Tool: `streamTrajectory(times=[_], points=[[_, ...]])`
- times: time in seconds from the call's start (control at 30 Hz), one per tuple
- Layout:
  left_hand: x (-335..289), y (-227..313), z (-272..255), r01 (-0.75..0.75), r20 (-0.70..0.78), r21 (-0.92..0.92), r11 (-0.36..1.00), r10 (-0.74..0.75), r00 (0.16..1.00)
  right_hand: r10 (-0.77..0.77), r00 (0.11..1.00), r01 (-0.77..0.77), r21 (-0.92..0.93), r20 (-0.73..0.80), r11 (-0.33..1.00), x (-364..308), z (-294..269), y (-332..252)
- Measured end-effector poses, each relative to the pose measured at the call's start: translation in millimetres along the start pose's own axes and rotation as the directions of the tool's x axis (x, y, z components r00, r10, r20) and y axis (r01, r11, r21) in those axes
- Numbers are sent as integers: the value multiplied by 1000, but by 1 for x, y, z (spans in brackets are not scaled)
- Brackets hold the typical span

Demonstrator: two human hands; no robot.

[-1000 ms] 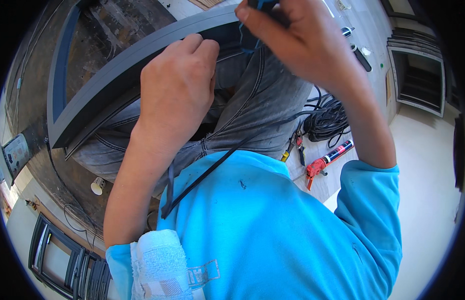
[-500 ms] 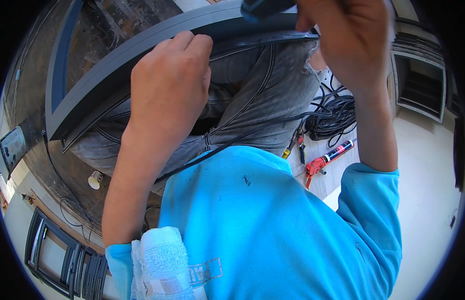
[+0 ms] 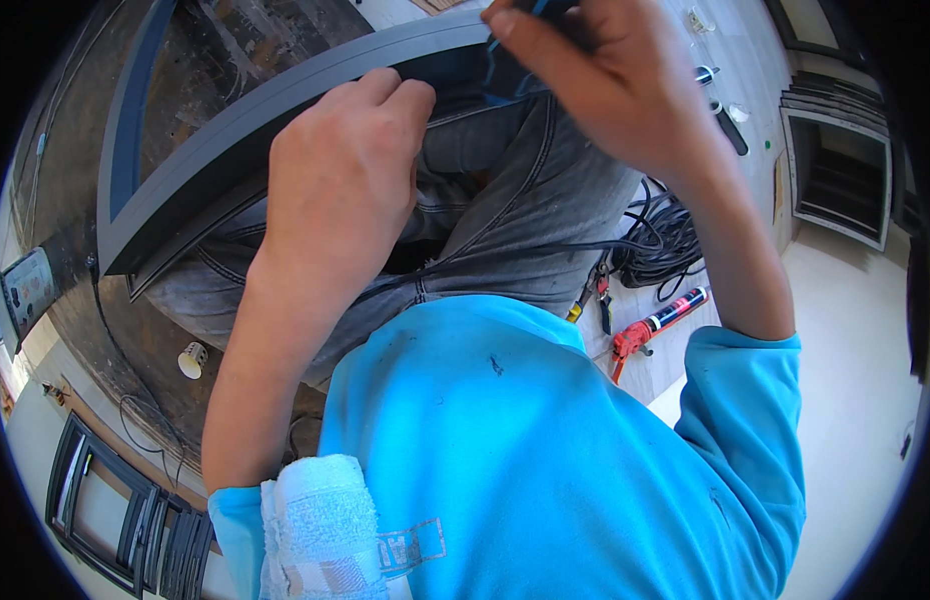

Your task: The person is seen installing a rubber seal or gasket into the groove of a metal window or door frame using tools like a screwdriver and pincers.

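A dark grey metal frame [image 3: 235,115] lies across my lap, its long bar curving from the left to the top. At this bar's near edge my left hand [image 3: 350,165] is closed, knuckles up; its fingertips are hidden, so what they pinch cannot be seen. Up at the top, my right hand [image 3: 635,85] grips a dark tool with blue trim [image 3: 520,45], held down against the bar's inner side. Most of the tool is covered by the hand and its kind is unclear. A black cord [image 3: 525,252] crosses my jeans below both hands.
Right of my leg lie a coil of black cord [image 3: 665,240], pliers [image 3: 603,298] and a red caulking gun [image 3: 635,337]. A white cup [image 3: 193,360] lies at the left on the brown board. Dark frames [image 3: 100,490] lean at the lower left; others [image 3: 840,165] stand right.
My right hand has moved left and slightly down with the dark tool, bringing it onto the bar. Behind it, small items on the floor have come into view. My left hand has barely moved.
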State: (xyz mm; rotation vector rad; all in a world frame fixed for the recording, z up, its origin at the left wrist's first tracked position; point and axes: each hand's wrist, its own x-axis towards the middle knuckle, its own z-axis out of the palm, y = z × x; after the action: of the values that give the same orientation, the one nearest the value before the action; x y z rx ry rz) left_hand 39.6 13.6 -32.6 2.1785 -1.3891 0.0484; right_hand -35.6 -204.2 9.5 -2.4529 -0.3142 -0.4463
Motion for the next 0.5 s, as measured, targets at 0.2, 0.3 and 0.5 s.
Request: streamTrajectory(times=[0.2, 0.3, 0.5], points=[[-10, -3, -9, 42, 32, -23, 999, -41, 999, -18, 907, 202, 397, -420, 895, 2, 15, -3], [-4, -4, -10, 68, 91, 24, 997, -70, 993, 124, 992, -125, 189, 17, 974, -2, 10, -10], [-6, 1, -6, 24, 8, -14, 1000, -24, 1000, 174, 983, -130, 441, -61, 888, 0, 12, -10]])
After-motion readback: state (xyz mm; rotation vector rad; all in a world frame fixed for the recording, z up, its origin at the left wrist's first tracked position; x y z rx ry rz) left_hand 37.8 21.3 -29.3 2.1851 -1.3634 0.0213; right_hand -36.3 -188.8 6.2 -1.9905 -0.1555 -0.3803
